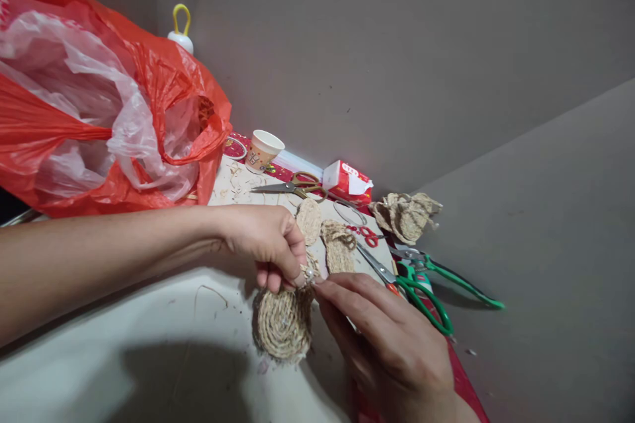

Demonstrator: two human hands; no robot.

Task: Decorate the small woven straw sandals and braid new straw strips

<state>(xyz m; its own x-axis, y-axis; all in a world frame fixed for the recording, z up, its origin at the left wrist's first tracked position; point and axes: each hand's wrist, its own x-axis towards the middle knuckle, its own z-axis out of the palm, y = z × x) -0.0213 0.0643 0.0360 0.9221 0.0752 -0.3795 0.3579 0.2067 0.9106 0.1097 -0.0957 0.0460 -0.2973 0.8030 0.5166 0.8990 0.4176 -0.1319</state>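
A coiled straw-coloured braided piece [284,325] hangs just below my hands, over the pale table [198,350]. My left hand [272,244] is closed, its thumb and fingers pinching the braided piece near its upper end. A small pearl-like bead [309,273] shows between the two hands. From the lower right, my right hand [381,330] reaches in with its fingertips pressed together beside the bead; what they hold is too small to name. Behind the hands lie an oval woven piece [309,221] and a longer woven piece [339,248].
Red and white plastic bags [163,106] fill the left. Along the back are a paper cup [264,151], dark scissors [295,186] and a tissue pack [347,182]. At right lie green-handled scissors [421,297], green pliers [456,277] and a woven bundle [407,217].
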